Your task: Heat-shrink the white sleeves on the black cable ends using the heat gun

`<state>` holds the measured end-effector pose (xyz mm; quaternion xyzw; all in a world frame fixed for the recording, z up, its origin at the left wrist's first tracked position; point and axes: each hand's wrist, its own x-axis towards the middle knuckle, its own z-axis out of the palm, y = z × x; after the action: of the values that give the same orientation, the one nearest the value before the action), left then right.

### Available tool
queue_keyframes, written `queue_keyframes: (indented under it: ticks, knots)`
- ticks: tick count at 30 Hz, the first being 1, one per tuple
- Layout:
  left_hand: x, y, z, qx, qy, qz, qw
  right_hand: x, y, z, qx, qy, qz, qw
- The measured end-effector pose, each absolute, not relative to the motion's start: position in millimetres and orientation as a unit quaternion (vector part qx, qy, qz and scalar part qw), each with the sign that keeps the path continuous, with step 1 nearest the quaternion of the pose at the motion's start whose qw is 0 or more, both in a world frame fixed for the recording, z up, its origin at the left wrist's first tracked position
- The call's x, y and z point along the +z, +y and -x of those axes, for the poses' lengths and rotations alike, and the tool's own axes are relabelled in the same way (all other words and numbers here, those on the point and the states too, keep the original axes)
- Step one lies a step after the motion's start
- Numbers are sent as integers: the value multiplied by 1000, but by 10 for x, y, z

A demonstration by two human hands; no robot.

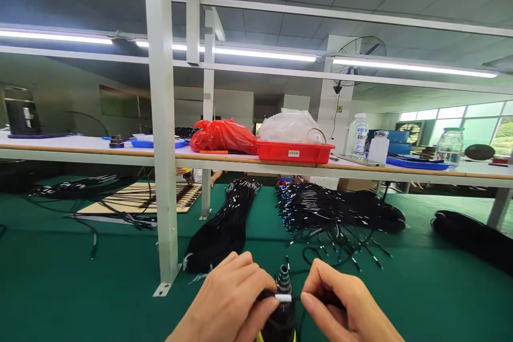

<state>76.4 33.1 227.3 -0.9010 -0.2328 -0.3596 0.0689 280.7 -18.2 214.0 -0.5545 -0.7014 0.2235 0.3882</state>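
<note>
My left hand [236, 299] pinches a thin black cable between thumb and fingers, just left of a white sleeve [283, 297] on that cable. On the other side of the sleeve, the fingertips of my right hand [336, 299] are closed on the same cable. The stretch between my hands runs roughly level. Behind it stands an upright black and yellow tool with a narrow metal nozzle [284, 273] pointing up, which looks like a hot-air gun. My hands hide part of its body and the cable's ends.
Bundles of black cables [224, 230] and a wide pile with blue tips [312, 203] lie on the green table [100, 299]. A white post [162, 117] rises at left. The shelf above carries a red tray [294, 152], a red bag [226, 136] and bottles [358, 136].
</note>
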Motion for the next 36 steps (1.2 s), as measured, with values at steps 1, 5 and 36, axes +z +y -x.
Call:
queue_keyframes:
  ticks: [1,5,36]
  knots:
    - [2251,381,-761,-354,-236,903,62,2116,-155,-2818,229,-693,560,391]
    - [2136,582,-763,-305,-265,914,15,2032,-53,-2854,222,-672,577,408]
    - [1962,845,-1042,-253,-397,854,-222,1887,212,-2951,143,-616,640,436]
